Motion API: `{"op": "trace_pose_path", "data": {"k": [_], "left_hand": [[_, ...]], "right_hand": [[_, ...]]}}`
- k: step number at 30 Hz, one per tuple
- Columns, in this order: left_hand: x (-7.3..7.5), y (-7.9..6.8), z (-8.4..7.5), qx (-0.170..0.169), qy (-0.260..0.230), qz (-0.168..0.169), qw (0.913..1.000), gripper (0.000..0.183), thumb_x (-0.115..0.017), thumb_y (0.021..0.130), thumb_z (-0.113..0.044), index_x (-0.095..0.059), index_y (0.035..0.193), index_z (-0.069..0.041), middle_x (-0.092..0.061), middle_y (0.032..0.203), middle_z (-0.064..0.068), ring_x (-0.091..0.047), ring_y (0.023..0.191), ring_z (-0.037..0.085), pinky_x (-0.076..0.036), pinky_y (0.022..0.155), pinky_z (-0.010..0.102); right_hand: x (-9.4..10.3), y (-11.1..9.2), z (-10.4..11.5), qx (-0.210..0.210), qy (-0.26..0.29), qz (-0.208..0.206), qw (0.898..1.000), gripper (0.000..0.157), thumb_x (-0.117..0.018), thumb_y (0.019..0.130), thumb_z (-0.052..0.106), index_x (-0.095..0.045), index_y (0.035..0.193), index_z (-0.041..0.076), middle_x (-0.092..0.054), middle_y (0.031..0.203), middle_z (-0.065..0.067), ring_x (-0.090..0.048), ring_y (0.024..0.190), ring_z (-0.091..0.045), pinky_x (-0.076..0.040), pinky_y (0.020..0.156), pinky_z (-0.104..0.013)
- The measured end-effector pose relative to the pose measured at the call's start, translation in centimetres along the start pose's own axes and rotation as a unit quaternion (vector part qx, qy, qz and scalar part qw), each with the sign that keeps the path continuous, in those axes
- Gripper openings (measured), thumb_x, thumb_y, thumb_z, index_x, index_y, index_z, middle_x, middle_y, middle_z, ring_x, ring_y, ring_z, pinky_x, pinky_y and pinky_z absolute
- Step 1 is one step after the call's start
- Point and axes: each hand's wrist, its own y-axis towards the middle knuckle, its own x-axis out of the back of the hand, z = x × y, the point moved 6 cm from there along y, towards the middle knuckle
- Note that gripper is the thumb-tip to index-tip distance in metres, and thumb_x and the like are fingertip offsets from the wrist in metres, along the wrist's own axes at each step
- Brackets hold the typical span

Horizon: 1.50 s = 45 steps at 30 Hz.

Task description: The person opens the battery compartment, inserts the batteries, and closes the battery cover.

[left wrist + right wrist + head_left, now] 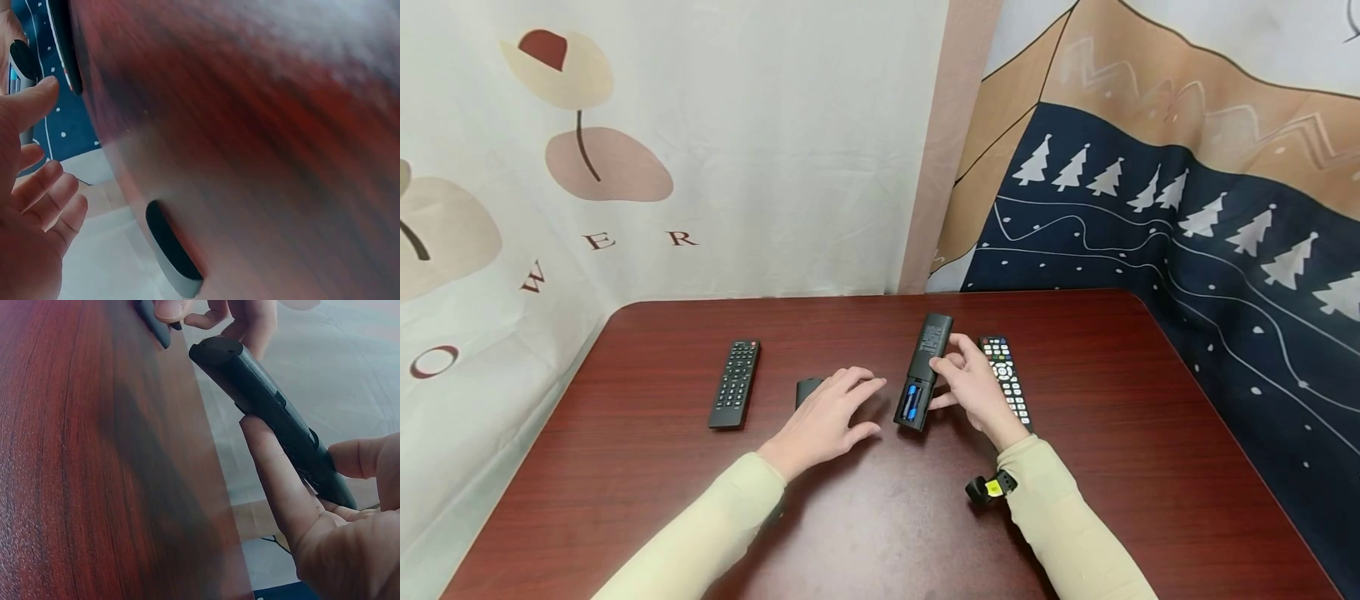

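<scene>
My right hand (973, 387) grips a black remote control (931, 342) above the table, thumb on its back and fingers beneath. The remote's back faces up, and its battery compartment is uncovered, with blue batteries (912, 402) inside. In the right wrist view, the held remote (269, 400) slants between thumb and fingers. To its left, my left hand (827, 421) hovers with fingers spread, apart from the remote. The left wrist view shows nothing in the left hand (31, 212). Partly hidden behind that hand, a dark object (807, 388) lies on the table.
A black remote with dark buttons (735, 385) lies at the left of the reddish-brown table (647, 467). Another remote with white buttons (1004, 371) lies at the right, partly covered by my right hand. Printed curtains (790, 150) hang behind the table.
</scene>
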Motion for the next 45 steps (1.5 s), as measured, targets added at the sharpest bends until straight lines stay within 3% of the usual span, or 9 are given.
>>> {"op": "trace_pose_path", "data": {"k": [21, 45], "left_hand": [[1.3, -0.8, 1.6, 0.019, 0.028, -0.009, 0.9994, 0.065, -0.088, 0.084, -0.026, -0.062, 0.138, -0.003, -0.059, 0.13, 0.01, -0.058, 0.115, 0.029, -0.05, 0.101, 0.047], [1.8, -1.5, 3.7, 0.048, 0.057, 0.034, 0.9967, 0.07, -0.092, 0.078, -0.033, -0.065, 0.133, -0.001, -0.058, 0.13, 0.014, -0.056, 0.116, 0.033, -0.049, 0.101, 0.049]], "right_hand": [[-0.1, -0.1, 0.2, 0.001, -0.006, 0.007, 1.0, 0.047, -0.051, 0.105, 0.006, -0.036, 0.15, 0.005, -0.061, 0.122, -0.029, -0.071, 0.094, -0.025, -0.064, 0.061, -0.044], [-0.2, -0.2, 0.2, -0.002, -0.008, 0.008, 1.0, 0.049, -0.051, 0.105, 0.006, -0.035, 0.151, 0.003, -0.061, 0.124, -0.031, -0.071, 0.093, -0.025, -0.064, 0.06, -0.043]]}}
